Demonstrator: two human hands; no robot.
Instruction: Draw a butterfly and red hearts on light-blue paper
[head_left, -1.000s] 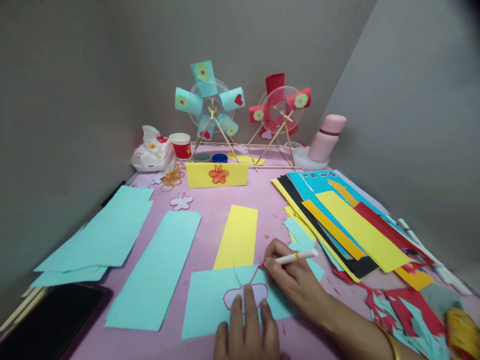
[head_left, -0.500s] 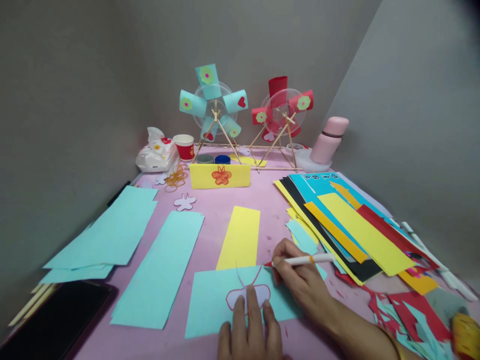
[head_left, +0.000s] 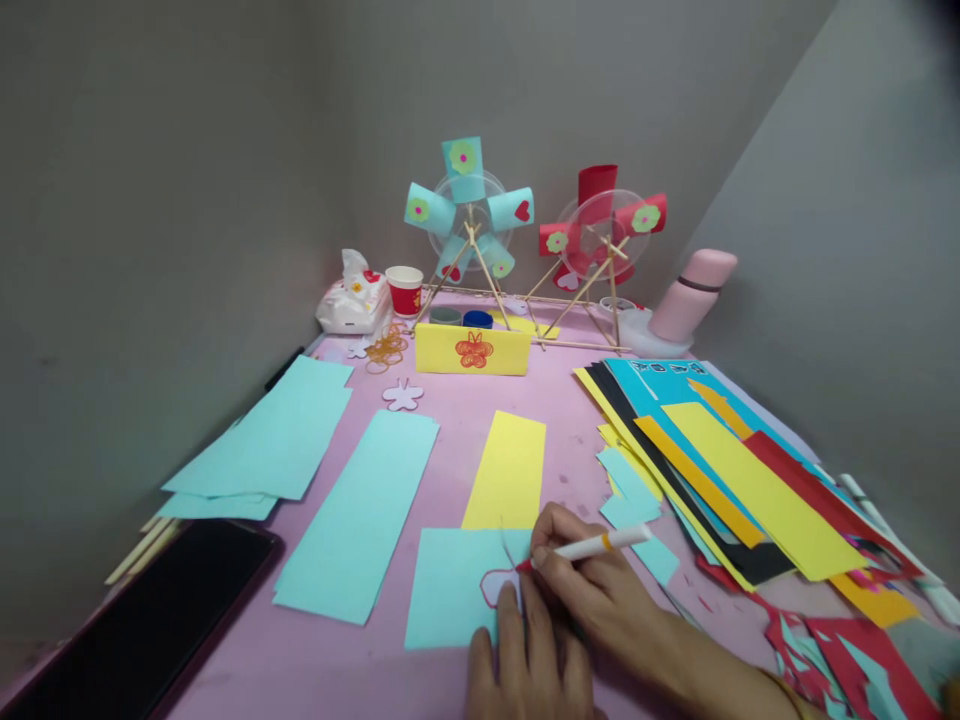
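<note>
My right hand (head_left: 592, 595) is closed round a white marker (head_left: 589, 547) whose red tip touches a light blue paper sheet (head_left: 450, 590) near the table's front edge. My left hand (head_left: 529, 665) lies flat, fingers stretched out, pressing a white butterfly-shaped cutout (head_left: 501, 588) onto that sheet. A red outline runs round the cutout's left wing, and thin antenna lines rise above it. Most of the cutout is hidden under my fingers.
A yellow strip (head_left: 508, 470) and more blue sheets (head_left: 360, 510) lie on the pink table (head_left: 465, 395). A fanned stack of coloured paper (head_left: 720, 470) is at the right, a black tablet (head_left: 142, 630) at front left. Two paper ferris wheels (head_left: 469, 215), a red cup (head_left: 404, 289) and a pink bottle (head_left: 690, 295) stand at the back.
The view has swung left, so everything sits further right in frame. My right hand has brought the marker tip from the right antenna line down to the cutout's top edge.
</note>
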